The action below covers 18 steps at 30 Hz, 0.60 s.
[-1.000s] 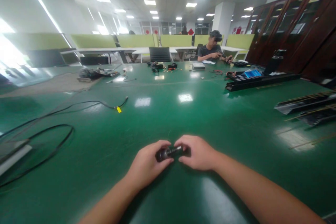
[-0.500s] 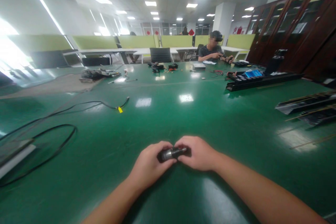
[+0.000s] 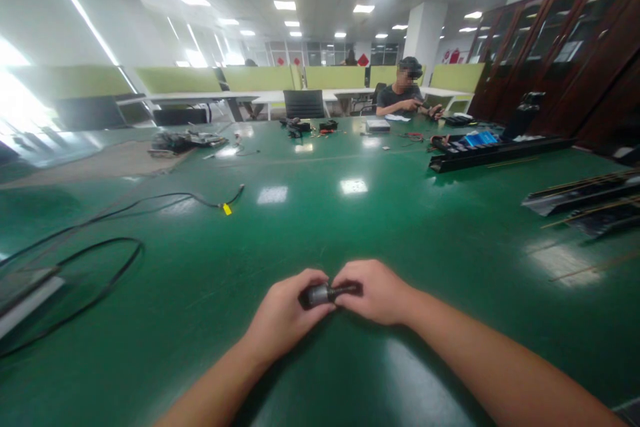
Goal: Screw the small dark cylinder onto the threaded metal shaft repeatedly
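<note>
A small dark cylindrical part [image 3: 324,293] with a shiny grey middle lies sideways between my two hands, just above the green table [image 3: 350,227]. My left hand [image 3: 283,313] grips its left end with thumb and fingers. My right hand [image 3: 377,291] pinches its right end, which looks thinner and black. Both hands sit close together near the table's front edge, and my fingers hide most of the part.
Black cables [image 3: 100,267] with a yellow tag [image 3: 227,209] loop at the left. Long black trays [image 3: 495,152] and thin rods [image 3: 585,203] lie at the right. A person [image 3: 407,95] sits at the far end with tools scattered nearby.
The part between my fingers has turned slightly and its thin right end shows more. My hands stay in the same spot.
</note>
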{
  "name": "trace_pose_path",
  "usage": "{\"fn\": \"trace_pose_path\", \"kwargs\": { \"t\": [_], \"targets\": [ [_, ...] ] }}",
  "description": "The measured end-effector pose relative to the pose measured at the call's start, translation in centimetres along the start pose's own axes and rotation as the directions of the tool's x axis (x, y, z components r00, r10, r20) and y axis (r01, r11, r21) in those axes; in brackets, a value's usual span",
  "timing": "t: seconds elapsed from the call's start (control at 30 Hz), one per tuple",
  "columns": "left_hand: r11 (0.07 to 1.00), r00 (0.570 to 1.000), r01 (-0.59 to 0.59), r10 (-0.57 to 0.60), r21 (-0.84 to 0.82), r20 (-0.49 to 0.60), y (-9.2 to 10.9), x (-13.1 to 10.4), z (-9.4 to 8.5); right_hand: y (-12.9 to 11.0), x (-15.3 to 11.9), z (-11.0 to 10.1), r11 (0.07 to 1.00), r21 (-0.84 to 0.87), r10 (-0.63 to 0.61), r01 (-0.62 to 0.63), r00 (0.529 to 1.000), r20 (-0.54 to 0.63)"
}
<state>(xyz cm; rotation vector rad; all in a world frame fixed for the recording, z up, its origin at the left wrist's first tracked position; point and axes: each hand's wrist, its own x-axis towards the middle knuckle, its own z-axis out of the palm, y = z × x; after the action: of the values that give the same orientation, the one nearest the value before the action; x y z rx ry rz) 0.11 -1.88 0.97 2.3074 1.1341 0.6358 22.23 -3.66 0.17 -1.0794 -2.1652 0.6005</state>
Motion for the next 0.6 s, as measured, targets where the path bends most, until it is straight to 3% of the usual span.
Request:
{"fn": "trace_pose_path", "kwargs": {
  "t": [0.6],
  "targets": [
    [1.0,1.0,0.024,-0.024,-0.009,-0.007,0.16,0.12,0.04,0.1,-0.08,0.01,0.999,-0.044,-0.014,0.014,1.0,0.001]
  ]
}}
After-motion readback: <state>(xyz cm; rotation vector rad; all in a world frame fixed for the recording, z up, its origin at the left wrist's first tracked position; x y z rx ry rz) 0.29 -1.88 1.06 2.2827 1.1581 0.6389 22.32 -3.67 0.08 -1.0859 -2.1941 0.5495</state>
